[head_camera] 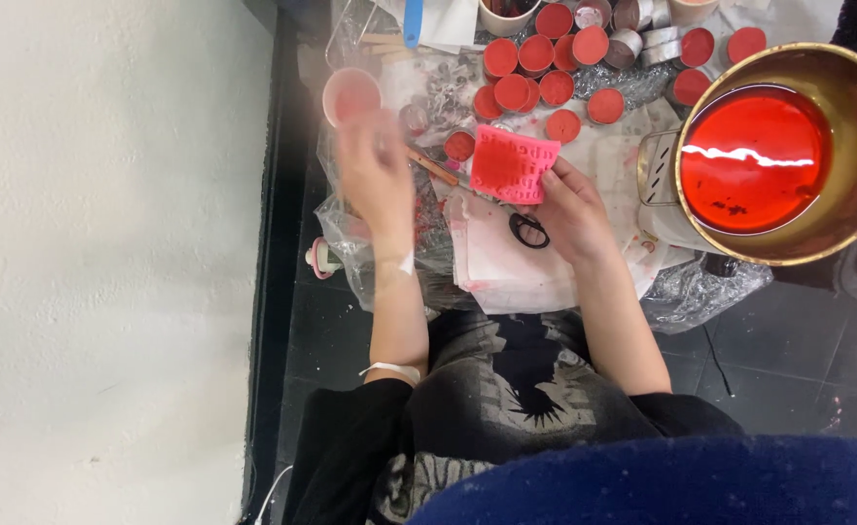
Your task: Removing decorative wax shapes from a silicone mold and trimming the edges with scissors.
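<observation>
Dark blue padded fabric [681, 486] fills the bottom edge, closest to the lens; above it, two bare hands work over a paper-covered bench.

Right hand [569, 209] has its fingers clamped on the edge of a pink rectangular silicone mould with raised letters [511, 163], held tilted just above the stained white paper sheets [506, 262]; left hand [375, 175] is motion-blurred, its fingers closed around a small round pink cup [352, 95] and a thin wooden stick [433, 167] beside it; a cluster of small round tins filled with red wax [535, 73] sits just beyond the mould; a large brass-coloured pot of red liquid [759, 156] stands near the right wrist; risk as I see it: the right elbow knocks the pot and it slops; a raised cup can drip onto the paper.
</observation>
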